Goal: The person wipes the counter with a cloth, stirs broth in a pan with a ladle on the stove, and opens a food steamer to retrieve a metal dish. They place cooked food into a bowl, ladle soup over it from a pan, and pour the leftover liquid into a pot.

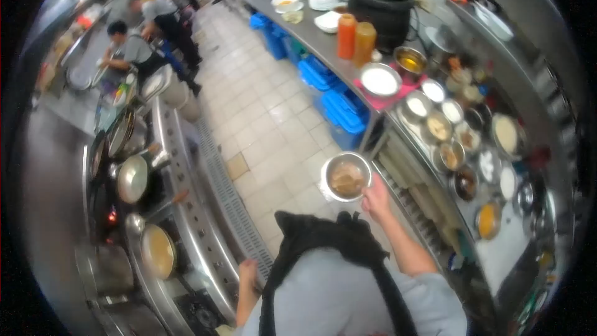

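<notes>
My right hand is closed on the rim of a round metal bowl, held out in front of my body above the floor. Light brown food lies in the bowl; its kind I cannot make out. A white patch shows under the bowl's lower left edge. My left hand hangs low beside the stove front, curled into a loose fist, with nothing visible in it. Nearest to it is the metal stove edge.
Pans sit on the stove at left, one with yellowish contents. At right, a counter bears several bowls of ingredients, sauce bottles and a black soup kettle. Blue bins stand below. Co-workers stand far left.
</notes>
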`<control>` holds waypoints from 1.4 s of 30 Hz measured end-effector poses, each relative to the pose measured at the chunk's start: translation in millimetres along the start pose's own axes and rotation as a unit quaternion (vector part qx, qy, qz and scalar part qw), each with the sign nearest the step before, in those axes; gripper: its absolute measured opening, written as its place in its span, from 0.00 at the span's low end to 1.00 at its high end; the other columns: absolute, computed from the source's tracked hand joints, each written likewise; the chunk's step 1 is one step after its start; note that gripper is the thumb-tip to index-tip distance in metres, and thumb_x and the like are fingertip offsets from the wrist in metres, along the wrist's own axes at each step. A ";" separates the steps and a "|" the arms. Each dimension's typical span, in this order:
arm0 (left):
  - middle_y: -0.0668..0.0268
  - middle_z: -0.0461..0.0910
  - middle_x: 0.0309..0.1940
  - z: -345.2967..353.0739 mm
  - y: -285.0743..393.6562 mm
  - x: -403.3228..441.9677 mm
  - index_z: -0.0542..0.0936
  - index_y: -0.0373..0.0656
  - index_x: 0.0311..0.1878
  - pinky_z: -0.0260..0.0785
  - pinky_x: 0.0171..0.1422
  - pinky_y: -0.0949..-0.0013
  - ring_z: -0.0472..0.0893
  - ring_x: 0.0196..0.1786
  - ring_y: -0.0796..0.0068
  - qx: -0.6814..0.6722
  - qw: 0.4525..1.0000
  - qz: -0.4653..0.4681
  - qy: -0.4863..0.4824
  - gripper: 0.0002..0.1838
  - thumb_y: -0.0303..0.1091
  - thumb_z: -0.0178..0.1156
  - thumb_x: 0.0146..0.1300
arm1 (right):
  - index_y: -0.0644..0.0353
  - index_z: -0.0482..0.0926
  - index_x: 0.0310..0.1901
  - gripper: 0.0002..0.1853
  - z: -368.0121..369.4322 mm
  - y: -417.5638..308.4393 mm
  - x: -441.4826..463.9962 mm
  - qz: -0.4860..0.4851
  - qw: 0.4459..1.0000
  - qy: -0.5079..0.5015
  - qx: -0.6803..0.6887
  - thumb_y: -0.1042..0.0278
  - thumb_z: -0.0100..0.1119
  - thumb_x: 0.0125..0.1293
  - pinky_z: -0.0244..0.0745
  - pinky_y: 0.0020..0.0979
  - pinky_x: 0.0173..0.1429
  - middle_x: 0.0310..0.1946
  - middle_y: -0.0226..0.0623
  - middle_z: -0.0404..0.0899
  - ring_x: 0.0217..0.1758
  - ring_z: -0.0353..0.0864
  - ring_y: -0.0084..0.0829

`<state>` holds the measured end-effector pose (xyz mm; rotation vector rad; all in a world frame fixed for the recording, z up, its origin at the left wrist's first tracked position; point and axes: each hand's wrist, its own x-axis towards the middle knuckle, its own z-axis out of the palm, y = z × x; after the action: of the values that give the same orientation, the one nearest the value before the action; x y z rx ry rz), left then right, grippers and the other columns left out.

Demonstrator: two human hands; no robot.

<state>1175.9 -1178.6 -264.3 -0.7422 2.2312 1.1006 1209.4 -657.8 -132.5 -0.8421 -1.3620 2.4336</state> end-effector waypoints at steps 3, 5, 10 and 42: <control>0.58 0.83 0.39 20.4 -103.8 19.3 0.81 0.37 0.51 0.73 0.36 0.63 0.82 0.37 0.65 0.153 0.986 0.055 -0.045 0.18 0.39 0.62 0.63 | 0.53 0.54 0.77 0.36 27.8 -22.7 47.1 -0.026 0.996 -0.073 -0.046 0.82 0.47 0.67 0.54 0.21 0.16 0.42 0.35 0.78 0.13 0.59 0.15; 0.55 0.84 0.40 35.1 -158.5 35.4 0.81 0.35 0.48 0.75 0.41 0.62 0.84 0.41 0.61 0.237 0.954 0.172 -0.071 0.17 0.38 0.61 0.62 | 0.53 0.54 0.77 0.36 46.8 -28.7 76.0 -0.024 0.995 -0.083 -0.046 0.83 0.47 0.67 0.54 0.21 0.16 0.43 0.35 0.79 0.13 0.59 0.15; 0.53 0.84 0.39 48.8 -50.1 83.8 0.81 0.36 0.48 0.76 0.44 0.59 0.85 0.41 0.59 0.224 0.955 -0.119 -0.155 0.17 0.38 0.59 0.62 | 0.53 0.55 0.76 0.37 100.3 -36.4 140.2 -0.008 0.997 -0.062 -0.053 0.83 0.48 0.65 0.56 0.22 0.16 0.43 0.36 0.80 0.12 0.60 0.16; 0.63 0.84 0.46 14.1 610.2 439.2 0.78 0.40 0.63 0.73 0.50 0.68 0.80 0.49 0.73 0.074 0.939 0.223 -0.253 0.22 0.35 0.61 0.67 | 0.57 0.57 0.75 0.35 300.7 -98.9 404.7 -0.118 0.980 0.154 0.040 0.84 0.47 0.65 0.56 0.18 0.14 0.40 0.34 0.80 0.13 0.61 0.14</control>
<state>457.9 -956.3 -244.3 0.1248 2.0322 1.1466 699.1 -631.7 -78.5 -0.9318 -1.1692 2.0634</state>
